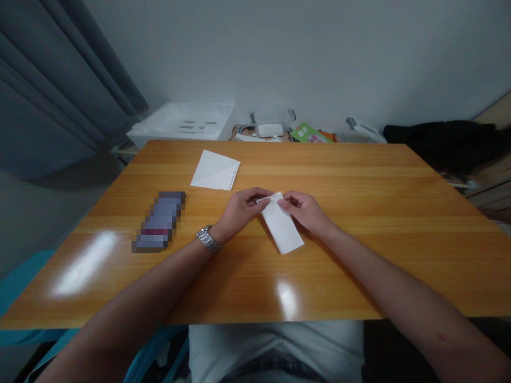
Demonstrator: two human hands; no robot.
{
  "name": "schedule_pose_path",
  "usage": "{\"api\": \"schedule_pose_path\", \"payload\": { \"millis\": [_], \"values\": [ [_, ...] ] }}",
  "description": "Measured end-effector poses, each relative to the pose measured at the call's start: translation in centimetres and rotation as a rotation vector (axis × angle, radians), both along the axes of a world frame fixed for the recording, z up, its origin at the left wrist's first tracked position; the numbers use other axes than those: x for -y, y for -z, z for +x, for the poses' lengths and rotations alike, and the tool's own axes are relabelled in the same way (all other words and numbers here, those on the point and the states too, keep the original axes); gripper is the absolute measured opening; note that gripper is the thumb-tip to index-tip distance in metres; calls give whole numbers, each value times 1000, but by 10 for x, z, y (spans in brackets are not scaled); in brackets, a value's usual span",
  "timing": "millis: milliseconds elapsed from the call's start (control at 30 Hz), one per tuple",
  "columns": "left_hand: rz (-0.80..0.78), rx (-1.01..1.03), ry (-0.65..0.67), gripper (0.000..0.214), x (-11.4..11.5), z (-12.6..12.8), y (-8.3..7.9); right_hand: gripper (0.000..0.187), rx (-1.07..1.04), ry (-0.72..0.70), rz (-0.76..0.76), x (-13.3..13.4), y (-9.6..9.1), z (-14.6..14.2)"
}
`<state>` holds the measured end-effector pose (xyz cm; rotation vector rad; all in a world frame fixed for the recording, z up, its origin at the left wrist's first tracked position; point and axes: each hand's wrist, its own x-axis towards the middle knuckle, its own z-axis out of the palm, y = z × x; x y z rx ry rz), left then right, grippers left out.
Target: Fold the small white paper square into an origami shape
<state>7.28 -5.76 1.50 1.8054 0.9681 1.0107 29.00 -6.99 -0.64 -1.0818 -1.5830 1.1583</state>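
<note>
A narrow, folded sheet of white paper (282, 229) slants over the middle of the wooden table, its far end between my two hands. My left hand (245, 205) pinches the paper's upper left corner, thumb on top and fingers behind it. At the upper right edge, my right hand (303, 209) grips the same sheet with its thumb on top and fingers curled. The paper's near end points toward me, with no hand on it. Some fingertips are hidden behind the sheet.
Another white sheet (215, 170) with a perforated edge lies farther back on the table (379, 213). A blurred-out phone-shaped object (159, 221) rests at left. Beyond the far edge are a white tray (191, 119), a green booklet (305, 133) and dark cloth (439, 141).
</note>
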Motion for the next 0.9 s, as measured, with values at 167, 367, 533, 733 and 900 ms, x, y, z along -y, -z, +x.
{"api": "schedule_pose_path", "payload": {
  "millis": [167, 367, 533, 733, 900],
  "values": [
    [0, 16, 4, 26, 0, 0, 0, 34, 11, 2, -3, 0, -2, -1],
    [-14, 25, 2, 28, 0, 0, 1, 32, 7, -8, 6, -1, 0, -1],
    [-8, 26, -5, 26, 2, 1, -1, 33, 7, -4, 4, -1, 0, 0],
    [-7, 25, -2, 27, 1, 1, 0, 33, -4, -8, 4, -1, 2, 0],
    [-10, 37, -6, 27, 1, 1, 0, 32, 8, 0, 9, 0, -1, -1]
  ]
}}
